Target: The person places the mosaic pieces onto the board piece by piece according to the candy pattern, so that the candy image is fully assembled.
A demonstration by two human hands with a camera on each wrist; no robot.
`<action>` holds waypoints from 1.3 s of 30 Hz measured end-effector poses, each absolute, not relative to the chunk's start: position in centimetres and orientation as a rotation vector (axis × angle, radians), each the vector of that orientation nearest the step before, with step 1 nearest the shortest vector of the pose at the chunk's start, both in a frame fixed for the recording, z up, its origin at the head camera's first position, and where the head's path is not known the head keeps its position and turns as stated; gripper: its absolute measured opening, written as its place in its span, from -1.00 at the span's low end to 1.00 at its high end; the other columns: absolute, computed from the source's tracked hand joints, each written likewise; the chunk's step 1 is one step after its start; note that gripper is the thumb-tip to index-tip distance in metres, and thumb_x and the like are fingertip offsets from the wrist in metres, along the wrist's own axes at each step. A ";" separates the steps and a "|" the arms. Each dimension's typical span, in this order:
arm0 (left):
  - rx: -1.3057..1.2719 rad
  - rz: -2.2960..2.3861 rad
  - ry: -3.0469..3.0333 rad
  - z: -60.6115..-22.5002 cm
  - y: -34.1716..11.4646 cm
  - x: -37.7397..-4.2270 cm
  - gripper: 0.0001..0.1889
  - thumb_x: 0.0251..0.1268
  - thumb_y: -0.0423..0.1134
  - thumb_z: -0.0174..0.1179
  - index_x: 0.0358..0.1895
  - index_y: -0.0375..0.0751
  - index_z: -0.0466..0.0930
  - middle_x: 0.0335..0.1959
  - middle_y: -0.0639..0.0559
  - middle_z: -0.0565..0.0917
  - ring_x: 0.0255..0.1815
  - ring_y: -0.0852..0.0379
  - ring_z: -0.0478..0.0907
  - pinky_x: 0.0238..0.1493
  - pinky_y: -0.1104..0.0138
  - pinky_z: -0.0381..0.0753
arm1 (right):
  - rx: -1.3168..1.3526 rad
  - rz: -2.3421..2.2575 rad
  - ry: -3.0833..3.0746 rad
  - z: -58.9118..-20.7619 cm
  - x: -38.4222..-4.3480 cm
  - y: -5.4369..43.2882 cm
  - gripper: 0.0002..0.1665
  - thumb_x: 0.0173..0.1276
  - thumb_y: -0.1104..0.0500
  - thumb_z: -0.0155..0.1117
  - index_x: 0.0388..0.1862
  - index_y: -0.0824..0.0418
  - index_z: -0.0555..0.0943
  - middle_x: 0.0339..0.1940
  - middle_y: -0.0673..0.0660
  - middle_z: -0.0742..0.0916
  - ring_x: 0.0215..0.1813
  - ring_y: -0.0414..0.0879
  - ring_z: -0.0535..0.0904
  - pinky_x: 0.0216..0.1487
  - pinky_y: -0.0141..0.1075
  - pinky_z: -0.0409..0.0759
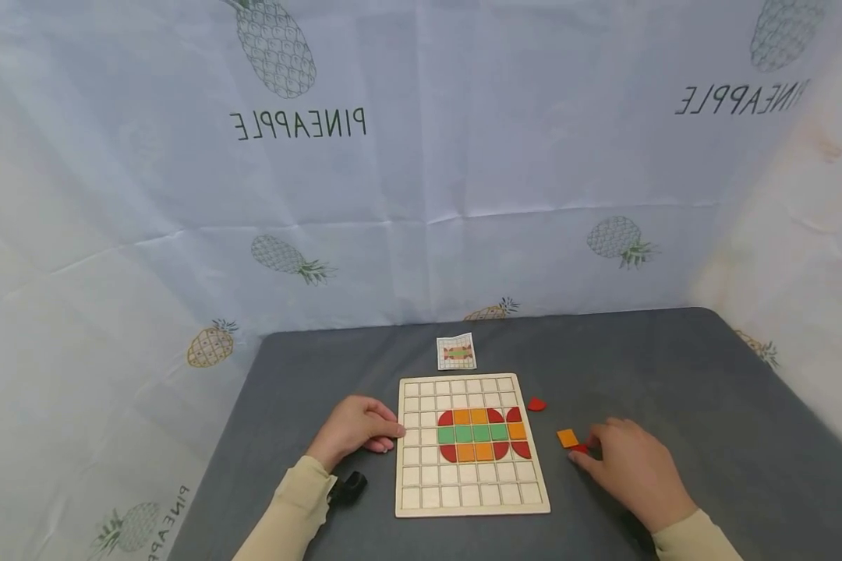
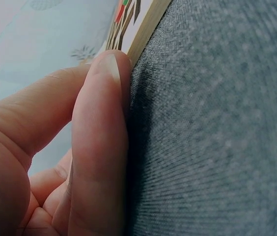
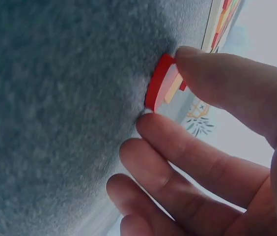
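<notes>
The left hand [image 1: 356, 430] holds the left edge of a pale wooden grid board [image 1: 431, 497], with thumb and a finger meeting at its rim in the left wrist view. Red, orange and green tiles [image 1: 472, 433] form a pattern in the board's cells. To the right of the board, the right hand [image 1: 631, 467] pinches a red tile [image 3: 159, 83] with a curved edge; thumb and index finger touch opposite ends of it, low at the table surface. Right beside that tile lies an orange square tile [image 1: 567, 438]. Another red rounded tile [image 1: 536, 404] lies nearer the board's right edge.
Behind the board lies a small pattern card [image 1: 456, 352] with a similar coloured design. Dark grey cloth covers the table [image 1: 323, 366]. A pale curtain [image 1: 421, 171] with pineapple prints hangs behind it. A black device [image 1: 348, 488] sits at the left wrist.
</notes>
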State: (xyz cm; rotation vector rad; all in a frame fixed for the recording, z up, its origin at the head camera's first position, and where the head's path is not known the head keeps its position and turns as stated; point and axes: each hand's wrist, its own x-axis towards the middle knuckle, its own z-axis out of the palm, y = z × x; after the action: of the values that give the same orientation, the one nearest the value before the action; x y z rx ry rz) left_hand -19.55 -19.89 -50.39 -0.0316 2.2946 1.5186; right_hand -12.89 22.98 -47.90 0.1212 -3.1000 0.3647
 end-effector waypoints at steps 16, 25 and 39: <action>-0.037 1.528 2.283 -50.4 -19.9 -19.6 -0.65 0.14 -0.16 0.68 -0.14 -0.28 0.78 -0.43 -0.04 0.85 -0.48 0.19 0.79 -0.35 0.29 0.85 | 0.183 0.472 -3.142 -48.1 -14.0 24.0 -0.74 0.18 0.06 0.73 -0.27 0.08 0.79 -0.31 -0.03 0.71 -0.25 -0.14 0.61 -0.21 -0.05 0.74; -0.032 1.531 2.277 -50.4 -19.9 -19.4 -0.64 0.12 -0.16 0.68 -0.14 -0.29 0.78 -0.44 -0.03 0.84 -0.49 0.21 0.78 -0.36 0.31 0.85 | 0.182 0.526 -3.128 -47.8 -14.6 24.2 -0.79 0.19 0.09 0.71 -0.29 0.08 0.81 -0.33 -0.04 0.70 -0.26 -0.15 0.61 -0.18 -0.04 0.75; 0.005 1.557 2.275 -50.5 -20.0 -19.3 -0.65 0.13 -0.16 0.68 -0.15 -0.28 0.78 -0.41 -0.04 0.86 -0.47 0.17 0.80 -0.34 0.26 0.87 | 0.410 0.682 -3.002 -45.8 -18.1 13.9 -0.84 0.23 0.14 0.68 -0.30 0.10 0.81 -0.34 -0.02 0.70 -0.28 -0.18 0.54 -0.26 -0.22 0.67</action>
State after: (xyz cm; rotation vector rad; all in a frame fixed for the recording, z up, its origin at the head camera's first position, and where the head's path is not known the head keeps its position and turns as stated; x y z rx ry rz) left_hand -19.31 -19.99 -50.46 0.0052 2.2745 1.5569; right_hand -18.09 13.90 -45.83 0.4105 -3.0023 0.6818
